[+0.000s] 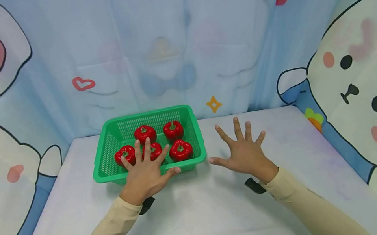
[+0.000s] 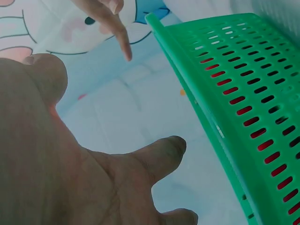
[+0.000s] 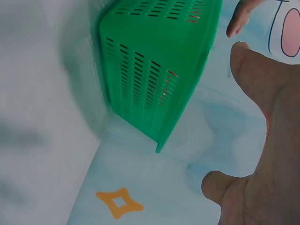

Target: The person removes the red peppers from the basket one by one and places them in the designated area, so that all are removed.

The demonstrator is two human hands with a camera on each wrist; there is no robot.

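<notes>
A green plastic basket (image 1: pixel 199 142) with slotted walls stands on the table and holds several red bell peppers (image 1: pixel 180 150). In the head view my left hand (image 1: pixel 147 178) is spread over the basket's near rim, its fingers covering parts of two peppers. The left wrist view shows that hand apart from the slotted green wall (image 2: pixel 262 93). To the right of the basket, my right hand (image 1: pixel 245 153) is spread in the air with straight fingers and nothing in it. The right wrist view has the basket's corner (image 3: pixel 145 70) beyond the thumb.
A white-covered table (image 1: pixel 202 219) extends in front of the basket and to both sides. Behind it hangs a pale blue curtain (image 1: pixel 162 25) with cartoon figures. Dark wrist straps (image 1: pixel 254 185) show under both forearms.
</notes>
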